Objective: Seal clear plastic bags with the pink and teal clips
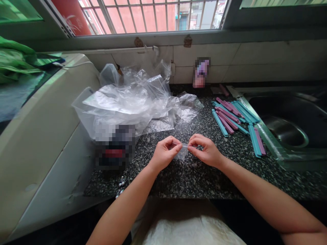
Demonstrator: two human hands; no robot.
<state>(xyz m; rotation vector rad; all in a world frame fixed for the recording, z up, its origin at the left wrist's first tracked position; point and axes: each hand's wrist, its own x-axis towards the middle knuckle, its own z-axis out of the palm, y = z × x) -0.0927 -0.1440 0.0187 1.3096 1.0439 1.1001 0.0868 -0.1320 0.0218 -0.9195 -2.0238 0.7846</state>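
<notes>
In the head view, my left hand (167,151) and my right hand (204,149) face each other just above the counter, fingertips a short gap apart. Between them a small clear plastic bag (181,155) is pinched along its upper edge by both thumbs and forefingers. The bag hangs below the fingers and is hard to make out against the speckled stone. A loose heap of clear plastic bags (127,102) lies behind my left hand. To the right of my right hand are several blue and pink bag sealing clips (231,115), piled up.
The dark speckled counter (158,183) ends close to my body. At the right is a metal sink (277,156); a cream-coloured appliance (51,129) stands on the left. A blurred dark object (116,148) sits at the front left, and a barred window (153,17) is behind.
</notes>
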